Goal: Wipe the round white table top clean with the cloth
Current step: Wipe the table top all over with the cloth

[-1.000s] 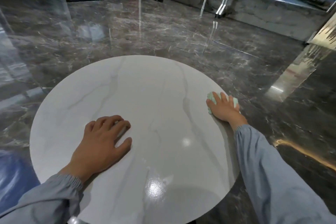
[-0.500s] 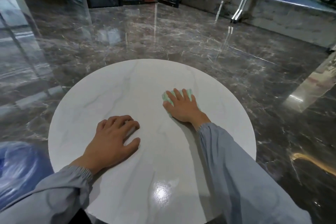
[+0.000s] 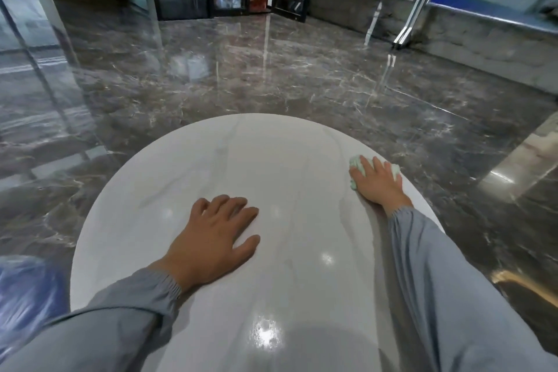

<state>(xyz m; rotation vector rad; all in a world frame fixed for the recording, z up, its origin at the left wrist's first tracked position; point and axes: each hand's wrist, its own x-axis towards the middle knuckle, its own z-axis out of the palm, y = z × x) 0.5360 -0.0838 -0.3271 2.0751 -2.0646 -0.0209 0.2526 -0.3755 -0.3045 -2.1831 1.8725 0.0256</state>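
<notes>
The pale green cloth [image 3: 355,164] lies bunched at the worktop's [image 3: 265,148] far right rim, under the right hand [image 3: 377,186], whose grip is flat, with straight fingers pressing it down. The left hand [image 3: 211,238] rests released near the worktop's middle (probably bracing). Most of the worktop lies left of the cloth, so the next sweep probably runs that way.

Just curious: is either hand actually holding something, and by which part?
No real grip. The right hand presses the pale green cloth flat under its straight fingers; the left hand rests bare on the table top.
</notes>
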